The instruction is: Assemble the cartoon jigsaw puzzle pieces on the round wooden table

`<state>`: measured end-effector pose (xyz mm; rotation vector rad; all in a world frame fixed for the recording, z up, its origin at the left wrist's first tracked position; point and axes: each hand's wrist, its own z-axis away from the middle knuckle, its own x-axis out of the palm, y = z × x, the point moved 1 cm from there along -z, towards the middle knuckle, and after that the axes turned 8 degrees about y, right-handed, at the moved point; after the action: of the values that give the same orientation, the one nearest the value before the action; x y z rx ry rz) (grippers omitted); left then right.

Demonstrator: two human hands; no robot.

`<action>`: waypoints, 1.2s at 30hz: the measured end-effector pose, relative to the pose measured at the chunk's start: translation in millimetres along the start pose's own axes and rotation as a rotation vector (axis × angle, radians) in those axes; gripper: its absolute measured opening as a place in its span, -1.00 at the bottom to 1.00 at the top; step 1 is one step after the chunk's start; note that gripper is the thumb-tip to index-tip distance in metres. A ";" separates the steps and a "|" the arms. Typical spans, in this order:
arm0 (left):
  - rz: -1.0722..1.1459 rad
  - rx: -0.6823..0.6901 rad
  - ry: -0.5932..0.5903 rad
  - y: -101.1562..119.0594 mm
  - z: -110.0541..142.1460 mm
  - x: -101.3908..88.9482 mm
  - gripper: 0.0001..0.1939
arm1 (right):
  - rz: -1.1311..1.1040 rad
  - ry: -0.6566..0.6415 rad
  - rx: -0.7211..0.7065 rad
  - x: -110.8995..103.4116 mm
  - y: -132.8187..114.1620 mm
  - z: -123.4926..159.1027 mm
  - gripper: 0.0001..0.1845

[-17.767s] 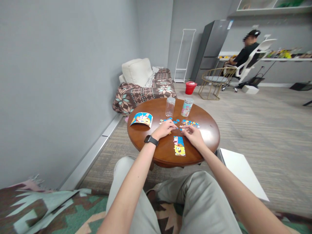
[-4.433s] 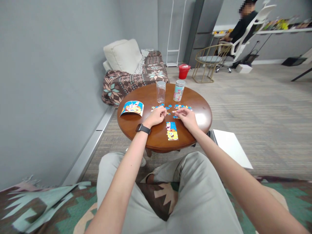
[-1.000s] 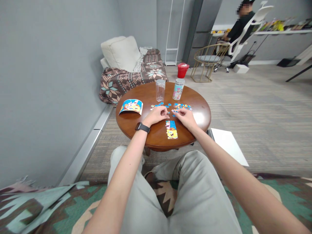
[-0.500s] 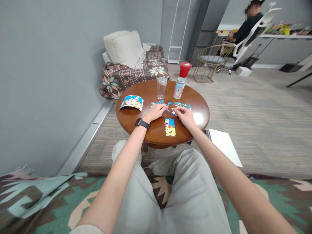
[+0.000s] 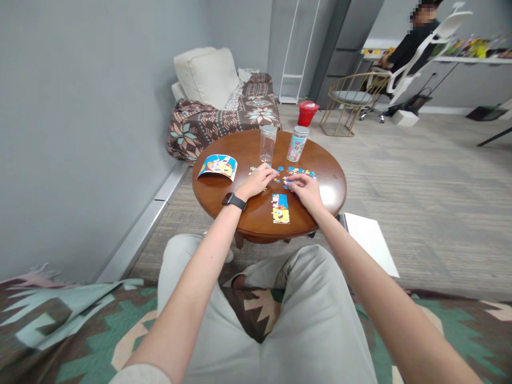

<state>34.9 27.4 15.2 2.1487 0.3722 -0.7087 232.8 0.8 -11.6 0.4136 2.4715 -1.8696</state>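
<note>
My left hand (image 5: 256,181), with a black watch on its wrist, hovers low over the left group of jigsaw puzzle pieces (image 5: 281,168). Its fingers are drawn together and hide what may be between them. My right hand (image 5: 306,191) is at the right heap of pieces (image 5: 303,172), thumb and fingertips pinched on a small puzzle piece (image 5: 286,182). Nearer to me lies a joined strip of puzzle (image 5: 280,209) in yellow, blue and pink. A curved picture sheet (image 5: 219,166) with cartoon figures stands at the table's left.
On the round wooden table (image 5: 224,205) stand a clear jar (image 5: 268,145) and a jar with a printed label (image 5: 297,145), both lidded. Beyond are a red bin (image 5: 308,113), a wire chair (image 5: 354,97) and a seated person (image 5: 416,45). A white panel (image 5: 370,242) is low on the right.
Both hands stay over the pieces with small finger shifts; the left fingertips have moved slightly. My left knee has swung outward to the left. The whole view has shifted a little.
</note>
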 end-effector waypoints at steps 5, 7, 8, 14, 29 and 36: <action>0.082 -0.064 -0.032 -2.4 3.9 -0.4 -0.84 | -0.044 -0.020 0.039 0.8 1.5 -0.6 -0.62; 0.120 -0.078 -0.056 -2.5 4.6 0.2 -0.84 | -0.049 -0.023 0.049 0.6 1.5 -0.4 -0.60; 0.126 -0.074 -0.064 -2.2 4.6 0.5 -0.87 | -0.042 -0.018 0.042 0.2 1.4 -0.4 -0.60; 0.103 -0.049 -0.053 0.9 3.2 0.6 -0.91 | 0.040 0.066 -0.074 -1.4 5.3 -1.5 -0.66; 0.182 -0.117 -0.059 0.2 5.8 2.5 -0.92 | 0.067 0.038 -0.091 0.2 6.5 -3.2 -0.88; 0.122 -0.076 -0.074 7.8 4.4 -2.7 -0.69 | 0.017 0.061 -0.124 1.9 9.0 -6.6 -0.79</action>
<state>35.0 19.0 19.5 2.0481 0.2227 -0.6912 233.9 9.6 -18.5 0.4926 2.5961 -1.7107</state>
